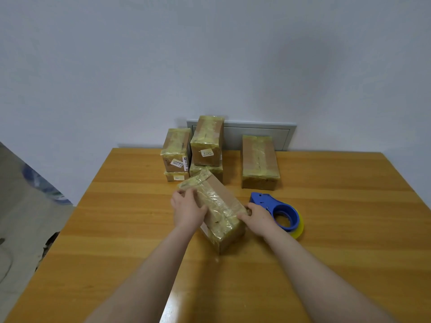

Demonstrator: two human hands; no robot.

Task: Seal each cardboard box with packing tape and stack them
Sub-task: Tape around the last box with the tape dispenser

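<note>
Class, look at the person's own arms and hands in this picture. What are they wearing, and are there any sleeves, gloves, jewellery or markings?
The left hand and right hand wear no gloves, and no rings or markings can be made out. The left forearm and right forearm are uncovered, with no sleeve, watch or bracelet in view.

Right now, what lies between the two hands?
A taped cardboard box lies between the left hand and the right hand, which hold it from both sides; the head view shows it.

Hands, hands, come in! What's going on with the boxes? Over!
Grip: left hand and right hand both hold taped box. Two stacks of two behind it, lone box apart. Tape dispenser beside right hand, nothing blocking. Over.
</note>
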